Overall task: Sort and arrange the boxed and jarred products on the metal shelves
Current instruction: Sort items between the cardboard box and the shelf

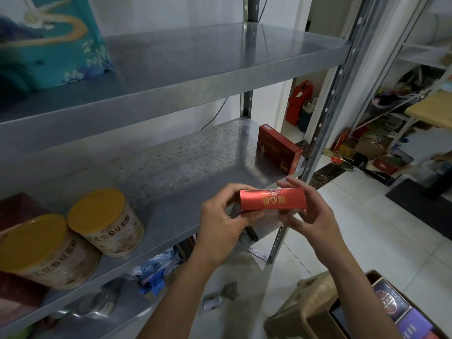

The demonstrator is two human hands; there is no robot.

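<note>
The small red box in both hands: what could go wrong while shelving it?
The small red box is held only at its ends by the left hand and right hand, in front of the shelf edge; it may slip to the floor. The dark red box stands near the right end of the middle shelf; a nudge might push it off.

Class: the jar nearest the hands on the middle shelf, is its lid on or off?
On. The yellow lid covers the whole top of the jar, which stands upright.
</note>
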